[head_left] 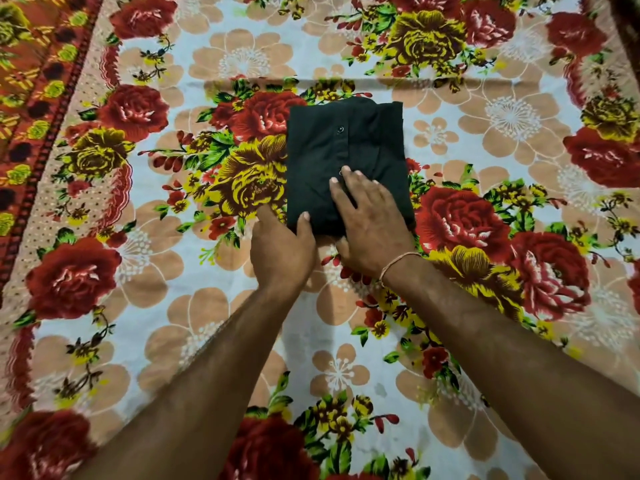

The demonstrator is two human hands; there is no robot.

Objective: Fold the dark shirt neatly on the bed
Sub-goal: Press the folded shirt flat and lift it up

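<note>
The dark shirt (341,150) lies folded into a compact rectangle in the middle of the bed, button placket up, with two buttons showing. My right hand (370,223) rests flat on its near right part, fingers spread over the fabric. At the shirt's near left corner sits my left hand (282,251), its thumb on top of the edge and its fingers seemingly curled under it. The shirt's near edge is partly hidden by both hands.
A floral bedsheet (173,306) with red and yellow roses covers the whole bed. A red patterned border (38,109) runs along the left side. A low crease in the sheet (467,81) crosses behind the shirt.
</note>
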